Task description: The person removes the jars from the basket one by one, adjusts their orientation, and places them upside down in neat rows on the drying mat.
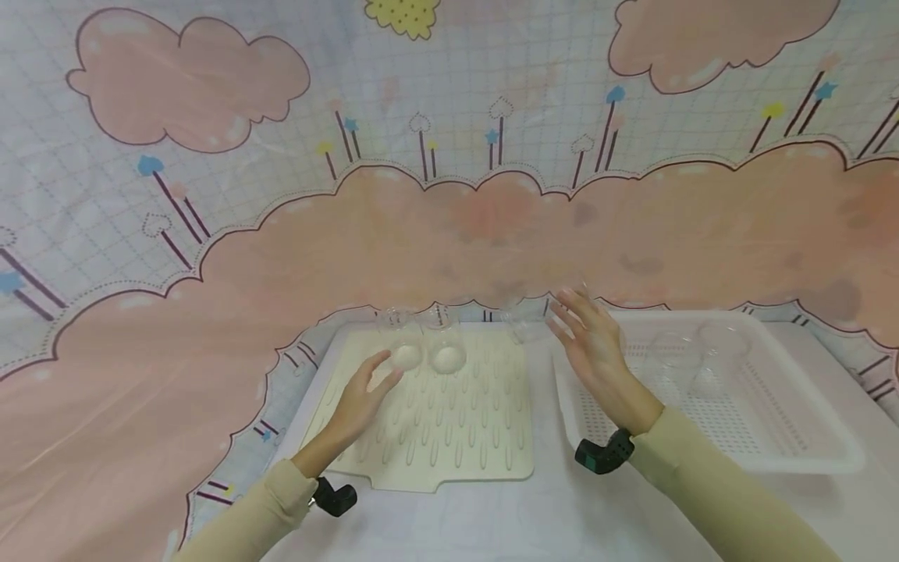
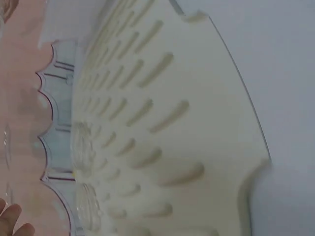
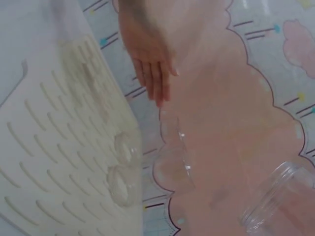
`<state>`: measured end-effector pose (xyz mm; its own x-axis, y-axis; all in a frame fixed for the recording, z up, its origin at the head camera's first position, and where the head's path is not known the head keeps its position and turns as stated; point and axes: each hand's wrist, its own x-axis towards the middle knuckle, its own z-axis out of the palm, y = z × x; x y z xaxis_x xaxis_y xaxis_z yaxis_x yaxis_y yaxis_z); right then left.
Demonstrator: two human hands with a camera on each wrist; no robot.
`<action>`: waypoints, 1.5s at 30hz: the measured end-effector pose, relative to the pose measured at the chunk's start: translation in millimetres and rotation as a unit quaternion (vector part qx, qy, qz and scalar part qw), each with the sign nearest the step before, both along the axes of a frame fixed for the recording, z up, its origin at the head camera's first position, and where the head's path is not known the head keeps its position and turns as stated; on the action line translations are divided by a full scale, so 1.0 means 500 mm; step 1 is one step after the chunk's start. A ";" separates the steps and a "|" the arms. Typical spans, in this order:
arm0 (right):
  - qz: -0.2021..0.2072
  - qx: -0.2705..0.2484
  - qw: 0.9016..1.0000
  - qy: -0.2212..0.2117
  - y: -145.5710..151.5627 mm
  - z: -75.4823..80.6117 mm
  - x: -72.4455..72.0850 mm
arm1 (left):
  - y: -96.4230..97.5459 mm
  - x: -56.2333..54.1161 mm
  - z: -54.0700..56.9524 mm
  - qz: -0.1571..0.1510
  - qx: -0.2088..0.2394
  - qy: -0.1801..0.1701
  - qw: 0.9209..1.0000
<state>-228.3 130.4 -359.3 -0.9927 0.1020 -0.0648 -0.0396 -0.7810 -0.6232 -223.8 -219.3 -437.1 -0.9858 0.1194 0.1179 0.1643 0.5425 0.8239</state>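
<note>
My right hand point(image 1: 597, 347) is raised between the board and the basket, its fingers around a clear jar point(image 1: 518, 324) tipped on its side, mouth to the left. The same clear jar point(image 3: 275, 199) shows its ribbed rim in the right wrist view; the hand is out of that frame. Two more clear jars point(image 1: 447, 355) stand side by side at the back of the off-white draining board point(image 1: 485, 460). My left hand point(image 1: 358, 398) hovers over the board's left side, thumb and fingers apart, holding nothing, fingertips near the left jar point(image 1: 405, 355).
On the right, a white perforated basket point(image 1: 818, 437) holds further clear round containers point(image 1: 676, 351). The board has rows of raised ridges. A patterned cloth point(image 1: 449, 242) with pink clouds hangs behind the white tabletop point(image 1: 506, 523).
</note>
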 end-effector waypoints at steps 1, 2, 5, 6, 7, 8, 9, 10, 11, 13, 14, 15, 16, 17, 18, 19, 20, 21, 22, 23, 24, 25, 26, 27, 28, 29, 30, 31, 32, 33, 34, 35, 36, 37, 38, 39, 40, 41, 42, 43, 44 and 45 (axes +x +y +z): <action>-0.004 -0.002 1.000 -0.002 -0.002 0.000 -0.003 | -0.010 -0.004 -0.007 0.008 -0.023 -0.004 1.000; -0.007 -0.003 1.000 -0.005 -0.005 0.001 -0.006 | -0.021 -0.007 -0.015 0.015 -0.045 -0.008 0.999; -0.016 -0.002 1.000 -0.015 -0.012 0.001 -0.013 | -0.051 -0.019 -0.040 0.022 -0.103 -0.001 0.994; -0.019 -0.001 1.000 -0.019 -0.014 0.001 -0.015 | -0.060 -0.024 -0.049 0.021 -0.123 0.007 0.992; -0.023 0.001 0.999 -0.023 -0.016 0.000 -0.018 | -0.069 -0.027 -0.058 0.020 -0.143 0.015 0.989; -0.026 0.005 0.999 -0.027 -0.018 -0.001 -0.020 | -0.078 -0.030 -0.066 0.017 -0.159 0.024 0.987; -0.029 0.009 0.999 -0.031 -0.021 -0.001 -0.022 | -0.087 -0.033 -0.075 0.014 -0.179 0.032 0.983; -0.032 0.014 0.999 -0.034 -0.023 -0.003 -0.025 | -0.094 -0.036 -0.082 0.008 -0.197 0.040 0.979; -0.036 0.017 0.999 -0.037 -0.025 -0.004 -0.027 | -0.102 -0.038 -0.090 0.003 -0.213 0.046 0.976; -0.040 0.027 0.998 -0.041 -0.029 -0.006 -0.033 | -0.115 -0.042 -0.103 -0.012 -0.240 0.047 0.970; -0.041 0.033 0.998 -0.042 -0.030 -0.008 -0.036 | -0.121 -0.043 -0.109 -0.019 -0.251 0.046 0.967; -0.042 0.037 0.997 -0.045 -0.032 -0.009 -0.039 | -0.127 -0.044 -0.115 -0.025 -0.263 0.045 0.963; -0.042 0.042 0.997 -0.046 -0.034 -0.011 -0.041 | -0.132 -0.044 -0.119 -0.031 -0.270 0.043 0.961; -0.043 0.045 0.997 -0.049 -0.036 -0.011 -0.044 | -0.137 -0.044 -0.124 -0.036 -0.278 0.041 0.959; -0.043 0.051 0.997 -0.050 -0.038 -0.013 -0.047 | -0.142 -0.044 -0.128 -0.041 -0.284 0.038 0.957; -0.044 0.054 0.996 -0.051 -0.040 -0.013 -0.049 | -0.146 -0.043 -0.131 -0.046 -0.287 0.035 0.956; -0.045 0.059 0.996 -0.052 -0.042 -0.014 -0.051 | -0.150 -0.043 -0.135 -0.051 -0.288 0.034 0.956; -0.044 0.065 0.996 -0.051 -0.045 -0.014 -0.053 | -0.155 -0.042 -0.139 -0.054 -0.292 0.031 0.954; -0.044 0.070 0.995 -0.048 -0.046 -0.014 -0.055 | -0.159 -0.041 -0.142 -0.058 -0.292 0.027 0.954; -0.044 0.074 0.995 -0.046 -0.049 -0.015 -0.056 | -0.164 -0.040 -0.145 -0.061 -0.298 0.023 0.952; -0.043 0.078 0.995 -0.044 -0.050 -0.015 -0.058 | -0.168 -0.039 -0.149 -0.063 -0.302 0.019 0.951; -0.044 0.083 0.995 -0.043 -0.052 -0.015 -0.059 | -0.172 -0.039 -0.153 -0.065 -0.308 0.016 0.949; -0.043 0.088 0.994 -0.041 -0.054 -0.015 -0.061 | -0.176 -0.039 -0.157 -0.066 -0.315 0.013 0.947; -0.043 0.093 0.994 -0.042 -0.055 -0.016 -0.062 | -0.180 -0.040 -0.160 -0.068 -0.322 0.009 0.944; -0.046 0.097 0.993 -0.043 -0.055 -0.017 -0.064 | -0.182 -0.041 -0.163 -0.070 -0.327 0.008 0.942; -0.047 0.102 0.993 -0.043 -0.055 -0.018 -0.066 | -0.184 -0.043 -0.165 -0.072 -0.333 0.008 0.940; -0.052 0.106 0.992 -0.045 -0.056 -0.019 -0.068 | -0.184 -0.044 -0.167 -0.072 -0.334 0.007 0.940; -0.057 0.111 0.991 -0.046 -0.057 -0.020 -0.071 | -0.184 -0.046 -0.167 -0.074 -0.331 0.007 0.941; -0.061 0.114 0.990 -0.048 -0.057 -0.021 -0.075 | -0.183 -0.047 -0.166 -0.076 -0.328 0.007 0.942; -0.066 0.119 0.989 -0.050 -0.058 -0.022 -0.078 | -0.182 -0.048 -0.165 -0.077 -0.325 0.007 0.942; -0.070 0.125 0.988 -0.053 -0.059 -0.024 -0.083 | -0.181 -0.049 -0.164 -0.078 -0.324 0.007 0.943; -0.073 0.130 0.987 -0.056 -0.060 -0.025 -0.088 | -0.180 -0.050 -0.164 -0.078 -0.325 0.005 0.942; -0.077 0.134 0.986 -0.061 -0.063 -0.026 -0.092 | -0.180 -0.050 -0.163 -0.079 -0.325 0.004 0.942; -0.078 0.141 0.985 -0.066 -0.065 -0.027 -0.097 | -0.179 -0.050 -0.163 -0.080 -0.326 0.003 0.942; -0.079 0.148 0.983 -0.072 -0.067 -0.028 -0.102 | -0.179 -0.051 -0.164 -0.080 -0.328 0.002 0.941; -0.081 0.158 0.981 -0.077 -0.070 -0.029 -0.107 | -0.178 -0.051 -0.164 -0.081 -0.329 0.001 0.941; -0.083 0.167 0.979 -0.080 -0.073 -0.029 -0.111 | -0.178 -0.052 -0.166 -0.082 -0.331 0.000 0.940; -0.087 0.178 0.977 -0.083 -0.076 -0.031 -0.115 | -0.178 -0.053 -0.167 -0.082 -0.331 -0.001 0.940; -0.090 0.192 0.973 -0.088 -0.079 -0.032 -0.119 | -0.177 -0.052 -0.167 -0.082 -0.331 -0.002 0.940; -0.092 0.206 0.970 -0.091 -0.083 -0.033 -0.123 | -0.177 -0.053 -0.168 -0.082 -0.329 -0.003 0.941; -0.093 0.222 0.966 -0.094 -0.086 -0.035 -0.127 | -0.177 -0.053 -0.168 -0.082 -0.330 -0.004 0.940; -0.094 0.238 0.962 -0.098 -0.090 -0.037 -0.130 | -0.176 -0.054 -0.168 -0.082 -0.331 -0.005 0.940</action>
<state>-293.4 85.6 -377.8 -0.9273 0.3432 -0.1498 0.0017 -0.3961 -0.9182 -250.6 -307.5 -520.9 -0.9485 0.3136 -0.0444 0.2842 0.9047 0.3175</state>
